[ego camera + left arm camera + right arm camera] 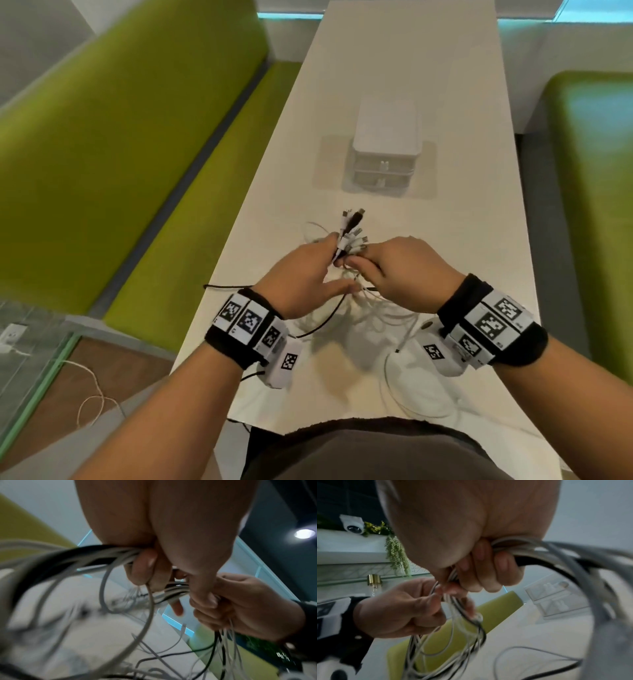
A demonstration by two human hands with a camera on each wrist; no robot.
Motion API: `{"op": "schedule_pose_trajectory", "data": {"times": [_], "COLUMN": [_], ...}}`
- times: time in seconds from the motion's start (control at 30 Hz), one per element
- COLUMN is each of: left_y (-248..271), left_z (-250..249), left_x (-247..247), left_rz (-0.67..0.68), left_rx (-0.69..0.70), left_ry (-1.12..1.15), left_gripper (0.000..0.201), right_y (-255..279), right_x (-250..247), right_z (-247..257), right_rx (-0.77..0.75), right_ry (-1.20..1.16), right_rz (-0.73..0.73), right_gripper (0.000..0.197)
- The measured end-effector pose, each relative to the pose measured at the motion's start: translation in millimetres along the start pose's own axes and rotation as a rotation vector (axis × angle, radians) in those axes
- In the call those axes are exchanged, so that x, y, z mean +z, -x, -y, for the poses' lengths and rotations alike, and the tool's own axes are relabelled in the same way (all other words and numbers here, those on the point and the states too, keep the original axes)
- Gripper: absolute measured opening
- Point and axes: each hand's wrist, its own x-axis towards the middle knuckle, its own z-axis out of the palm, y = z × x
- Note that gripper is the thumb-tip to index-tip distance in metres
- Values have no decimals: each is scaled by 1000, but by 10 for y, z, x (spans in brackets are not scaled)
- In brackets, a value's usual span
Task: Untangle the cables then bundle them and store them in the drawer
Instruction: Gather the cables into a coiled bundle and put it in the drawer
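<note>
A bunch of white cables and one black cable [352, 236] is held above the table, its plug ends sticking up together. My left hand [337, 255] pinches the bunch just below the plugs. My right hand [363, 265] grips the same bunch right beside it, fingers curled round the strands [503, 550]. The loose lengths [359, 318] hang down in loops onto the table under my wrists. In the left wrist view my fingers [145, 563] curl round the strands. The small white drawer unit [385, 150] stands farther back, both drawers closed.
The white table [411, 68] is long and narrow. Green benches [137, 137] flank it on both sides. A black cable end [222, 287] trails over the table's left edge. A clear mat [329, 164] lies under the drawer unit.
</note>
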Motion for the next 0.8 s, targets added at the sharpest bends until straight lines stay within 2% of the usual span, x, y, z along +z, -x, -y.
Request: {"op": "schedule_pose_trajectory", "data": {"times": [0.07,0.17,0.23,0.37,0.47,0.57,0.63,0.73,0.8], "left_y": [-7,51,91,166,204,271,305,321,314], "left_z": [11,77,141,138,121,173,210,302,376], "left_x": [-15,-202,-346,-513,-606,-693,-735,-803,-832], "left_rz": [-2,-102,-190,-288,-364,-480,-519,-545,-558], "left_rx": [-2,-22,-75,-111,-122,-147,-176,-216,-265], "left_ry": [73,24,18,-96,-176,-130,-89,-80,-78], "left_gripper": [40,41,34,40,45,47,46,44,43], "right_y": [17,66,86,34,-12,-5,37,93,126], "right_x": [-37,-58,-95,-100,-69,-76,-97,-140,-147], "right_z": [-19,-131,-198,-225,-232,-237,-251,-259,-272], "right_rx": [22,114,226,289,311,295,297,267,239], "right_ry": [-193,-444,-575,-487,-466,-425,-421,-432,-536], "right_rz": [61,26,8,66,37,-47,-49,22,-24], "right_gripper": [38,42,45,42,37,18,9,6,11]}}
